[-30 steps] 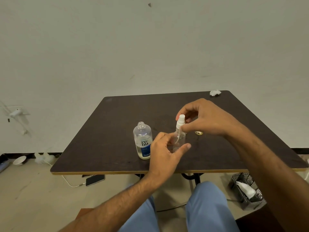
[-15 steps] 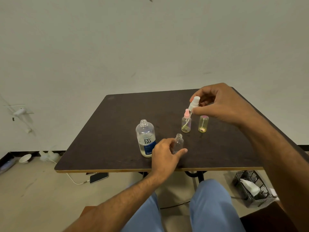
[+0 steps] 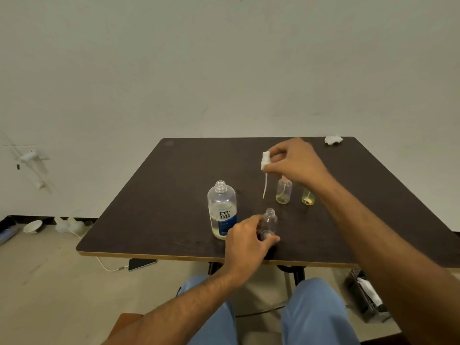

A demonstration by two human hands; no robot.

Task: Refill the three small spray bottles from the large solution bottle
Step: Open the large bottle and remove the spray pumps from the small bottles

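The small clear plastic spray bottle [image 3: 269, 222] stands uncapped near the front edge of the dark brown table [image 3: 154, 207], the left hand [image 3: 245, 241] curled round its base. Far of it, the right hand [image 3: 297, 161] pinches the white spray pump with its dip tube [image 3: 265, 170] in the air. Best lay the pump down well apart, keeping the bottle upright and steadied. The large clear solution bottle with a blue label [image 3: 222, 210], open, waits just left.

Crumpled tissue [image 3: 333, 139] on dark table [image 3: 174, 195], phone [image 3: 142, 264] on floor
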